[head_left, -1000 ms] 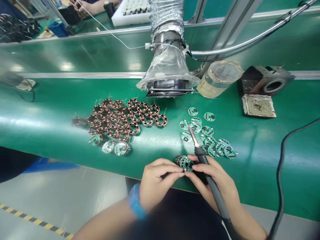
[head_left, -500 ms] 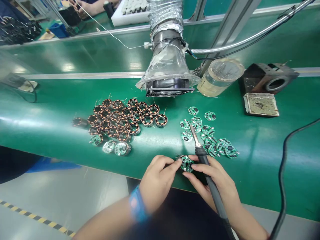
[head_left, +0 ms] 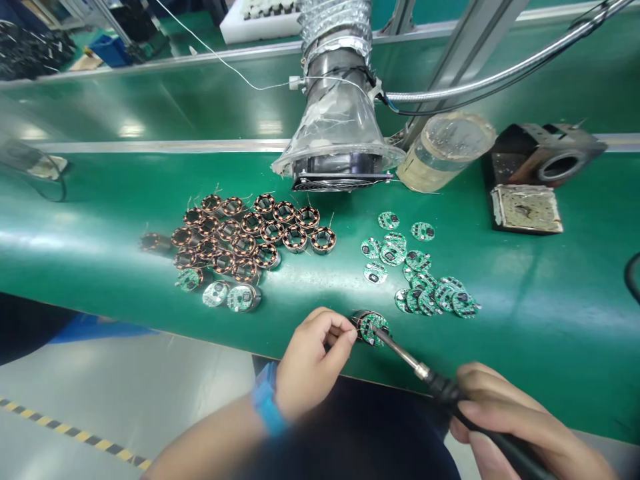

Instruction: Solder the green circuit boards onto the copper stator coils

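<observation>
A round green circuit board [head_left: 374, 329] sits on a copper-wound motor stator [head_left: 358, 321] near the bench's front edge. My left hand [head_left: 315, 363], with a blue band on its wrist, is closed in a pinch at the stator's left side; what is between thumb and forefinger is too small to make out. In my right hand [head_left: 515, 413] is a soldering iron [head_left: 450, 393], gripped by its black handle. Its metal tip reaches the face of the board; whether it touches cannot be told. Loose circuit boards [head_left: 423, 290] lie beyond, to the right.
Several copper-wound stators [head_left: 245, 243] stand in a cluster at left, a few topped with boards [head_left: 241, 298]. Behind hangs a fume extractor hood [head_left: 340, 140]. A clear jar [head_left: 445, 153] and a soldering iron stand [head_left: 545, 160] with a sponge [head_left: 526, 207] are at back right.
My right hand has let go of the board, moved right and down, and now grips the iron, its tip brought to the board. My left fingers have shifted slightly left off the board's face.
</observation>
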The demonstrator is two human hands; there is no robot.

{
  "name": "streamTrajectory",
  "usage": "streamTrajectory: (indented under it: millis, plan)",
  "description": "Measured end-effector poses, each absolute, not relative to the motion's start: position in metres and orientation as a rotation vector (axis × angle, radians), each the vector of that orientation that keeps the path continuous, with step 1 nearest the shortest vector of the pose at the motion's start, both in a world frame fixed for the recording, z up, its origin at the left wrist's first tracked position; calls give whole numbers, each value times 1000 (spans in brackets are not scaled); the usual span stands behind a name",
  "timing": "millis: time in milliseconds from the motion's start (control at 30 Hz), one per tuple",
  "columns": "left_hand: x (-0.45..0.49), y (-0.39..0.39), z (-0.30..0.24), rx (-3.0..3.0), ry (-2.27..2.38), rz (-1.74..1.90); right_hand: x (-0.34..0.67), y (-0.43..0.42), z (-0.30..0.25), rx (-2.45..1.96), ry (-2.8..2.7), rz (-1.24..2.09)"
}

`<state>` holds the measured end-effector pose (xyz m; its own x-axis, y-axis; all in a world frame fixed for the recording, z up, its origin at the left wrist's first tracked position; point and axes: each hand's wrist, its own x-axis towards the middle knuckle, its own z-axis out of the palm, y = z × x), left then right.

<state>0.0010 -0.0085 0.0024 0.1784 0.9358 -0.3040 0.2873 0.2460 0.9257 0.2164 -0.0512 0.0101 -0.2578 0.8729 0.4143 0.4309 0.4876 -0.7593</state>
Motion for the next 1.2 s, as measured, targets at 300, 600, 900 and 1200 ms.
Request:
streamTrajectory:
  millis: [300,600,900,1200]
  plan:
    - [-1,-9,1,1285,1325,680,203,-36,24,-1065,-2024,598]
    - [0,-8,0,1235,1340,672,208,-39,22,-1040,-1979,611]
    - [1,-10,2,1246,1366,681,185,-32,-7,-1219,-1934,413]
    - [4,9,-1,1319,1409,872,163,-22,-26,-1272,-1786,476]
